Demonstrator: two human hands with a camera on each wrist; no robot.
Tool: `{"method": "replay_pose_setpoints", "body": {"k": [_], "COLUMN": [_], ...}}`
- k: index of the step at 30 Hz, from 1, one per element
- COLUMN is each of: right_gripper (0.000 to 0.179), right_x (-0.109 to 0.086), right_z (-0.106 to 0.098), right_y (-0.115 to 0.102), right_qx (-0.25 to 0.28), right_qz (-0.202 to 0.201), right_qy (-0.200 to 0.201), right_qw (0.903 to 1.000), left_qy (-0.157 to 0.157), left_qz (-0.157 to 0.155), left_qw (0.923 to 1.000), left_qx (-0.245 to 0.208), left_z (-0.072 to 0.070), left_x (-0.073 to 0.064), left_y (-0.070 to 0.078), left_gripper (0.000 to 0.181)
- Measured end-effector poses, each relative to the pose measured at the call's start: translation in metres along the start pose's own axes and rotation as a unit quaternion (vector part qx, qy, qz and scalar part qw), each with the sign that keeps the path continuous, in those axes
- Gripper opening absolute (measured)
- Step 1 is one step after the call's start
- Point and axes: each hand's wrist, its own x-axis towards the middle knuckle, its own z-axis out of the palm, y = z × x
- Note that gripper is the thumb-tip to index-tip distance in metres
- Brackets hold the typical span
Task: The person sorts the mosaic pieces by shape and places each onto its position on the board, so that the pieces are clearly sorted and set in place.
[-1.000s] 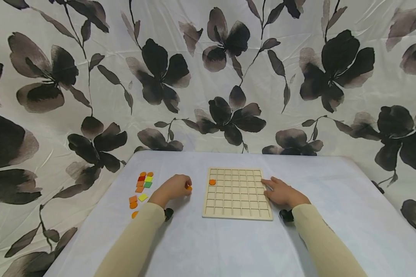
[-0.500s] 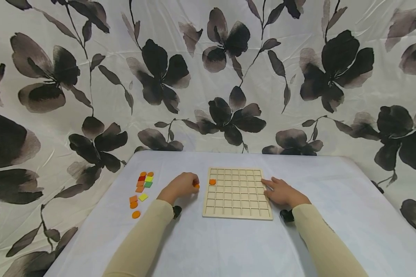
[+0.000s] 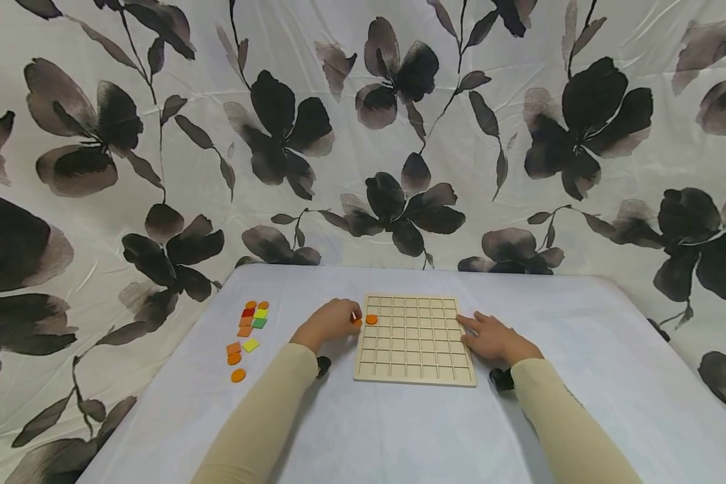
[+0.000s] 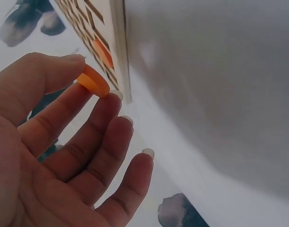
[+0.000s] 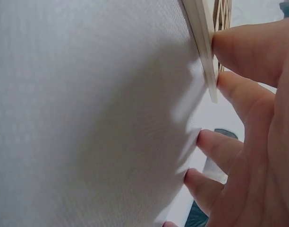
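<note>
My left hand [image 3: 331,321] pinches an orange disc [image 4: 93,81] between thumb and fingers, at the left edge of a wooden grid board [image 3: 414,349]. Another orange disc [image 3: 372,319] lies in the board's left column, near the top; the left wrist view shows it too, as an orange sliver [image 4: 103,53]. On the board's right edge rest the thumb and a finger of my right hand [image 3: 493,338]. Its other fingertips touch the cloth in the right wrist view, and it holds nothing.
Left of the board lie several loose pieces: orange discs [image 3: 238,375], a yellow square [image 3: 251,345], a green piece [image 3: 259,323], a red piece [image 3: 249,312] and orange squares [image 3: 233,348]. White cloth [image 3: 399,430] covers the table, and a floral curtain [image 3: 351,154] hangs behind it.
My left hand has moved right with the orange disc, from beside the loose pieces to the board's left edge. The right hand stays at the right edge.
</note>
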Motion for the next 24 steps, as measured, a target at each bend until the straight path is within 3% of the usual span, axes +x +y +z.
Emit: {"method": "replay_pose_setpoints", "body": {"k": [11, 24], "right_gripper": [0.056, 0.06], "right_x": [0.001, 0.001], "right_z": [0.0, -0.001], "right_y": [0.001, 0.0], "right_qx": [0.007, 0.011], "right_qz": [-0.003, 0.0], "right_qy": [-0.007, -0.001], "right_qw": [0.9999, 0.9999], "left_qy": [-0.004, -0.004], "left_qz": [0.002, 0.013], "left_qw": [1.0, 0.9997], "left_qx": [0.007, 0.022], "left_z": [0.002, 0.003], "left_x": [0.009, 0.022], "left_y": [0.015, 0.023], "left_gripper": [0.024, 0.02]}}
